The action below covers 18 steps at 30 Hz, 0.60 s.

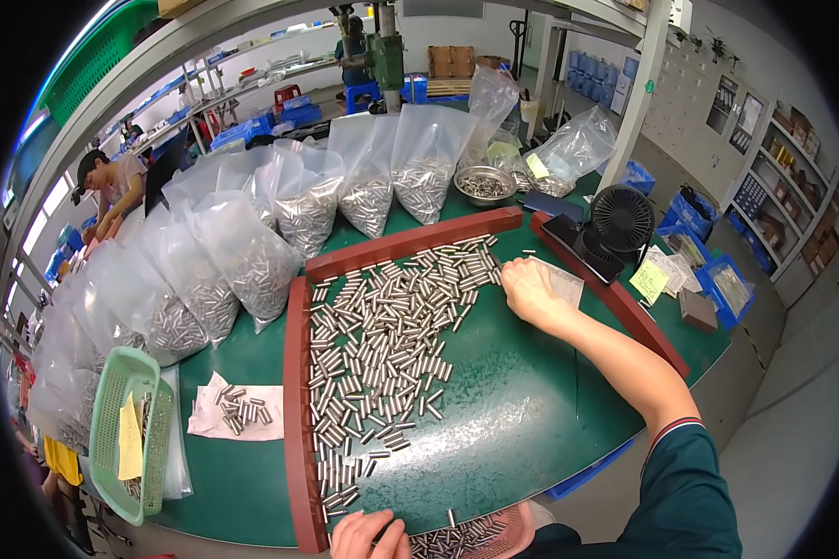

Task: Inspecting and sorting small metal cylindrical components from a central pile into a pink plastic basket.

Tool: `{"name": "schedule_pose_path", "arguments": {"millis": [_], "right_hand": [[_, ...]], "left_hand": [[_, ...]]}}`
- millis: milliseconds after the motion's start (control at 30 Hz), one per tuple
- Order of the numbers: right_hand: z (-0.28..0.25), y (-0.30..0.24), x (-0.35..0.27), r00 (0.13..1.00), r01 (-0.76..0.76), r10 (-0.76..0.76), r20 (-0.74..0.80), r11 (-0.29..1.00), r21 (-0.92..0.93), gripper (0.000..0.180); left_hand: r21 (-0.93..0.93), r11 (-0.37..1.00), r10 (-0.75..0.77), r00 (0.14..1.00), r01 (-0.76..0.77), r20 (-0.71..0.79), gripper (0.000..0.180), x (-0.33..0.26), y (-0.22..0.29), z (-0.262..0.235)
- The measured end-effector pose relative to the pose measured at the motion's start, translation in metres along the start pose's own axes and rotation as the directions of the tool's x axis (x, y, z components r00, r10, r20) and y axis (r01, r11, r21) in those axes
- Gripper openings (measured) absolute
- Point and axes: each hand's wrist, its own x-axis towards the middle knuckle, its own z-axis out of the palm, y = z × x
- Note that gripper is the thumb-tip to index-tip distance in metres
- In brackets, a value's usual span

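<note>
Hundreds of small steel cylinder pins [382,345] spread across green mat [522,410] inside red wooden frame [410,244]. Right hand [528,289] rests at far edge of spread, fingers curled (grip hidden). Left hand [371,537], fingers loosely bent, touches pink tray [517,529] of pins at near edge. Bagged pins [252,265] stand behind.

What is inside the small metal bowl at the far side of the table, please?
The metal bowl holds a heap of small silvery metal pins, like those on the green mat. Anything beneath that heap is covered.

Glossy metal pins [382,345] on a matt green mat [522,410], red wooden rails [296,401], clear shiny plastic bags [243,252].
</note>
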Motion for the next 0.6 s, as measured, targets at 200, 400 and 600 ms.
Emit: {"name": "schedule_pose_path", "arguments": {"millis": [200,400,600], "right_hand": [[-0.007,-0.011,-0.020,0.999,0.031,-0.026,-0.036,0.990,0.134,0.011],[-0.016,-0.011,-0.035,0.998,0.055,-0.051,-0.022,0.972,0.228,0.006],[-0.035,-0.029,-0.062,0.992,0.099,-0.114,0.052,0.969,0.226,0.008]], "left_hand": [[0.184,0.959,-0.232,0.970,0.215,0.076,0.044,0.002,-0.018,0.021],[0.361,0.869,-0.449,0.844,0.338,0.291,0.088,0.024,-0.030,0.035],[0.389,0.852,-0.481,0.817,0.350,0.319,0.090,0.024,-0.041,0.043]]}}
